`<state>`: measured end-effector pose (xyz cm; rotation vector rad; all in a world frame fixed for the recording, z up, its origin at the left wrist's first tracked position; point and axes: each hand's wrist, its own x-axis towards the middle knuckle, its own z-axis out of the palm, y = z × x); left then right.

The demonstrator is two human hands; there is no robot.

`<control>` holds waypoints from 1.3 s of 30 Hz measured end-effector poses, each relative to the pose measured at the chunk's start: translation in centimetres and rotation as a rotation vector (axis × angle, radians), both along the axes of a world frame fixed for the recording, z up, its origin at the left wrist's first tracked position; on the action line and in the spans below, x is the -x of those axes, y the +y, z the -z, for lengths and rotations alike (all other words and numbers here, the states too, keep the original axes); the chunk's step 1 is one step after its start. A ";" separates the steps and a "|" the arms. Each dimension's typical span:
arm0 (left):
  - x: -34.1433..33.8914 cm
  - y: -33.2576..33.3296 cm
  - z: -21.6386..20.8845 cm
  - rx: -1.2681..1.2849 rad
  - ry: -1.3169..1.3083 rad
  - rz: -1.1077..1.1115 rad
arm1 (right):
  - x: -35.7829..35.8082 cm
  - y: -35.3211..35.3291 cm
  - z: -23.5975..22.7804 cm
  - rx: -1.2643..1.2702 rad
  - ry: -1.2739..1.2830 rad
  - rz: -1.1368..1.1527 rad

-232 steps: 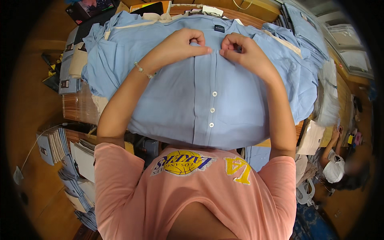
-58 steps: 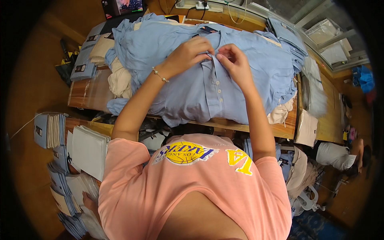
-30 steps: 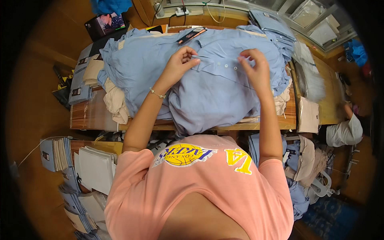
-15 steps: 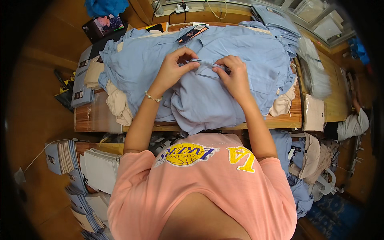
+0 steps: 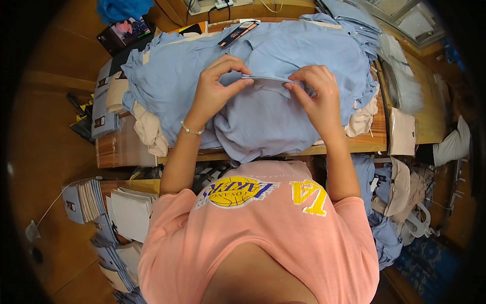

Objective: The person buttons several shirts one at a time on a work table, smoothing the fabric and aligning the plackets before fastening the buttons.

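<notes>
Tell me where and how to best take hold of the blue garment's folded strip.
Probably its middle, pinched from above with one finger on each long side: the folded strip shows as a thin, nearly edge-on band between the left hand and the right hand, which pinch its ends, leaving the middle exposed.

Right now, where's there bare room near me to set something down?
On your left, brown wood shows between blue packs and cream cloth, apparently under clear plastic. Farther right, lighter wood lies bare between the plastic bags and another person's white sleeve. The middle is crowded: your left hand and right hand pinch a blue garment over heaped blue cloth.
</notes>
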<state>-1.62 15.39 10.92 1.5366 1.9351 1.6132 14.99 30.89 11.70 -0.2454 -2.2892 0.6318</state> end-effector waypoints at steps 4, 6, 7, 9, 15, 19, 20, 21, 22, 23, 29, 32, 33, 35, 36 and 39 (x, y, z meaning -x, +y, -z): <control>-1.1 -0.6 -0.4 -0.001 -0.002 -0.029 | -0.8 -0.8 0.5 -0.080 0.034 0.028; -1.1 -0.7 -0.4 0.011 0.009 -0.028 | -0.8 -0.8 0.8 -0.087 0.050 0.035; -1.0 -0.7 -0.4 0.017 0.014 -0.026 | -0.9 -0.8 1.0 -0.091 0.058 0.040; -1.1 -0.8 -0.4 0.022 0.010 -0.033 | -0.8 -0.8 1.1 -0.098 0.062 0.045; -0.9 -0.7 0.0 0.010 0.005 -0.025 | -0.9 -0.8 1.5 -0.106 0.058 0.057; -0.6 -0.7 0.3 0.001 0.016 -0.022 | -1.0 -0.7 1.6 -0.110 0.058 0.057; -0.6 -0.6 0.4 0.004 0.008 -0.019 | -1.0 -0.8 1.6 -0.109 0.058 0.057; -0.5 -0.6 0.4 0.007 0.000 -0.017 | -1.0 -0.8 1.6 -0.107 0.058 0.057; -0.5 -0.6 0.5 0.010 -0.008 -0.014 | -1.0 -0.8 1.6 -0.105 0.057 0.057; -0.4 -0.5 0.5 0.015 -0.019 -0.004 | -1.0 -0.8 1.7 -0.102 0.056 0.058; -0.2 -0.4 0.6 0.056 -0.063 0.035 | -1.2 -0.8 1.7 -0.101 0.050 0.057; 0.0 -0.4 0.6 0.097 -0.075 0.049 | -1.2 -0.8 1.8 -0.100 0.046 0.059; 0.1 -0.3 0.6 0.111 -0.088 0.053 | -1.2 -0.8 1.9 -0.099 0.044 0.059; 0.2 -0.2 0.7 0.133 -0.112 0.058 | -1.1 -0.8 2.0 -0.098 0.042 0.059; 0.4 -0.2 0.9 0.140 -0.124 0.061 | -1.1 -0.8 2.1 -0.098 0.042 0.059; 0.5 -0.2 1.0 0.156 -0.139 0.066 | -1.1 -0.8 2.1 -0.102 0.043 0.058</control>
